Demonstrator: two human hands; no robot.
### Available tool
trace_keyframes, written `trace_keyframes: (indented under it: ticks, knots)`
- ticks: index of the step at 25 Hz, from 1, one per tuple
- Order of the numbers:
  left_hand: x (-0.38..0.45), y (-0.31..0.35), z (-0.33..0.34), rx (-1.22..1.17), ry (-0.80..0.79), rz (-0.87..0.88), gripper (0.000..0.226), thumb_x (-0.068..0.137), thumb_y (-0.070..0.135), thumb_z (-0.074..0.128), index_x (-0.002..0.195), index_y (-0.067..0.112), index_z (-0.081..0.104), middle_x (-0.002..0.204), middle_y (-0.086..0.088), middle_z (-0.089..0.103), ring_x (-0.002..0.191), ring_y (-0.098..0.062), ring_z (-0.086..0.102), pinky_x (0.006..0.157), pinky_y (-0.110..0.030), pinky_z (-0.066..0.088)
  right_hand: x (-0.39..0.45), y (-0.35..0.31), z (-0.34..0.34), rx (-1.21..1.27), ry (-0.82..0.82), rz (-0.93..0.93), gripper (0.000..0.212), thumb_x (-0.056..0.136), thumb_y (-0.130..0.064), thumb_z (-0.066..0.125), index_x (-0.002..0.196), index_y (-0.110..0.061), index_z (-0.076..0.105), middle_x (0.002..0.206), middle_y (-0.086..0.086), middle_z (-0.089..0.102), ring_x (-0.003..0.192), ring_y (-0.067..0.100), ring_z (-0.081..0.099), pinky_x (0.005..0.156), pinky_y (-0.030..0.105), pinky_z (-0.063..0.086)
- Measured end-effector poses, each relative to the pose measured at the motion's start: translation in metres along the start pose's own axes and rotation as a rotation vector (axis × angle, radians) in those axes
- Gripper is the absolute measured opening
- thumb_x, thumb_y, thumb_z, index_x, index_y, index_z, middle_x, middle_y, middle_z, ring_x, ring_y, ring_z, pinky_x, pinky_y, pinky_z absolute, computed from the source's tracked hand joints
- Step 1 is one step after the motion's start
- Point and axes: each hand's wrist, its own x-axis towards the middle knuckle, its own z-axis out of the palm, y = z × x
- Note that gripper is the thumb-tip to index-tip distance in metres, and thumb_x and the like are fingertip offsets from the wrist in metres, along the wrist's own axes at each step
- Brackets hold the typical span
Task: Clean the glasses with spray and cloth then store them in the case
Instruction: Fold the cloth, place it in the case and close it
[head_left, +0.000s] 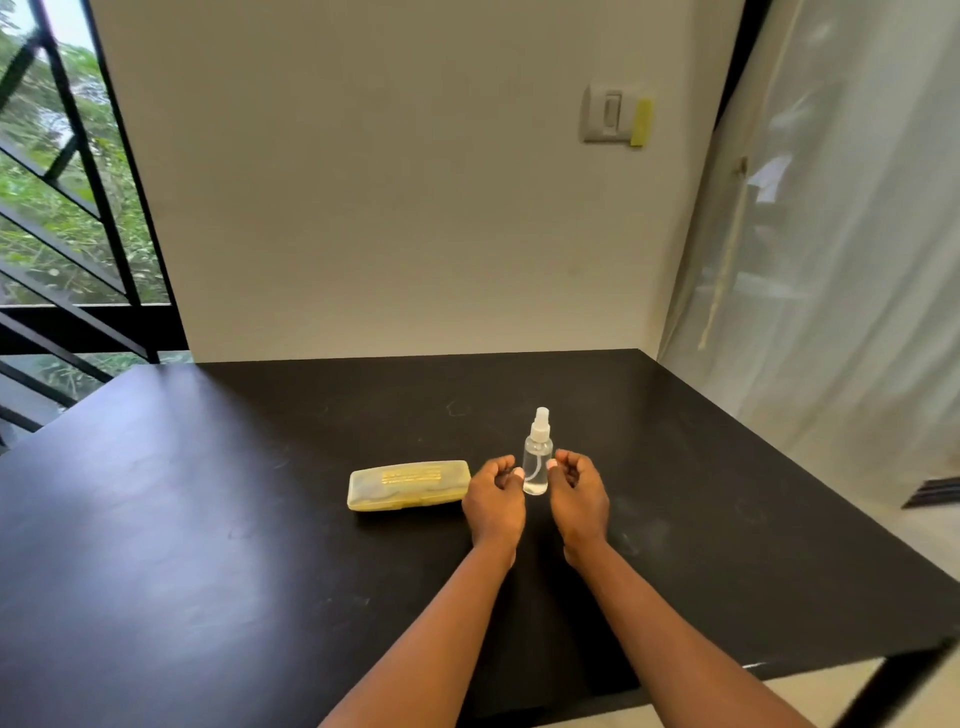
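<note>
Head view showed the spray bottle (537, 457) standing upright on the black table (208, 545), and everything else is placed from that bottle. The left hand (493, 501) rested just left of it and the right hand (577, 496) just right of it, both loosely curled with fingers bent inward and nothing pinched; whether the thumbs touched the bottle's sides could not be told. The yellow case (409, 486) lay closed and flat to the bottle's left, beyond the left hand. Neither glasses nor cloth were in sight; they were probably inside the case.

The bottle looked small, clear, plastic and light, partly filled, so it would likely tip easily and was best taken around its body below the pump. The case looked stiff and smooth, likely hinged, and best held at its long edges while the lid was lifted. Glasses would be fragile and should be held by the frame.

Behind the bottle rose a plain wall with a light switch (610, 114); far to its left was a window (57, 182) with black bars, to its right a pale curtain (831, 234).
</note>
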Motion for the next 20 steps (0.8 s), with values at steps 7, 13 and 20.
trace_keyframes:
  ticks: [7, 13, 20]
  knots:
    - [0.024, 0.001, 0.019, 0.021, -0.07, 0.055, 0.038, 0.089, 0.008, 0.055, 0.125, 0.017, 0.053, 0.124, -0.002, 0.058, 0.111, -0.012, 0.054, 0.097, -0.028, 0.046, 0.014, -0.001, 0.003, 0.152, -0.142, -0.006, 0.035, 0.094, -0.015, 0.051, 0.128, -0.019, 0.052, 0.123, -0.004, 0.058, 0.11, 0.013, 0.057, 0.094, 0.031, 0.048]
    - [0.03, 0.003, 0.021, 0.045, -0.044, 0.062, 0.033, 0.087, 0.008, 0.057, 0.118, 0.019, 0.058, 0.117, -0.002, 0.061, 0.106, -0.013, 0.057, 0.094, -0.033, 0.05, 0.019, -0.002, 0.011, 0.129, -0.143, -0.026, 0.03, 0.092, -0.015, 0.054, 0.122, -0.021, 0.058, 0.118, -0.001, 0.063, 0.106, 0.012, 0.06, 0.095, 0.039, 0.05]
    - [0.043, 0.014, -0.006, 0.135, 0.031, 0.075, 0.028, 0.086, 0.009, 0.061, 0.113, 0.014, 0.061, 0.11, -0.004, 0.065, 0.1, -0.015, 0.059, 0.085, -0.027, 0.05, 0.016, -0.011, 0.033, 0.121, -0.236, -0.037, 0.029, 0.093, -0.011, 0.052, 0.12, -0.021, 0.058, 0.118, 0.001, 0.063, 0.107, 0.014, 0.059, 0.095, 0.04, 0.05]
